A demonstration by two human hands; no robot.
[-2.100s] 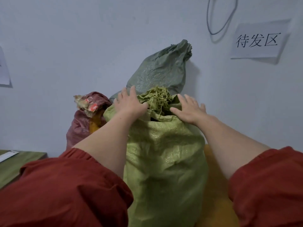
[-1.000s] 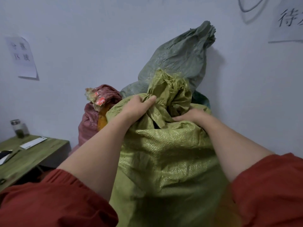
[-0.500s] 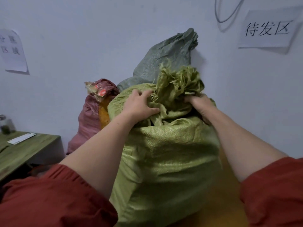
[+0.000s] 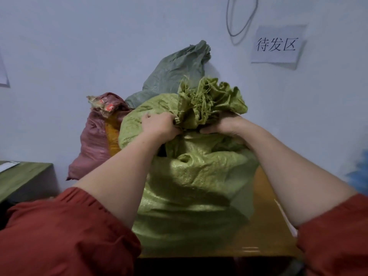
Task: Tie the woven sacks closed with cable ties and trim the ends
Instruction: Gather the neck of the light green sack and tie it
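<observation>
A full light-green woven sack (image 4: pixel 195 176) stands in front of me on an orange surface (image 4: pixel 264 226). Its frayed mouth (image 4: pixel 209 100) is bunched upward into a ruffled neck. My left hand (image 4: pixel 161 126) grips the gathered fabric on the left of the neck. On the neck's right side, my right hand (image 4: pixel 225 126) clutches the fabric from below, its fingers partly hidden in the folds. No cable tie or cutter shows.
A dark-green sack (image 4: pixel 175 72) leans on the white wall behind. A reddish sack (image 4: pixel 93 140) with a torn top stands at the left. A green table (image 4: pixel 22 176) is at the far left. A paper sign (image 4: pixel 276 44) and a hanging cable (image 4: pixel 239 16) are on the wall.
Both hands have closed in from flat on the sack's top to squeezing its mouth into a tighter bunch. The sack has tilted and shifted slightly to the right.
</observation>
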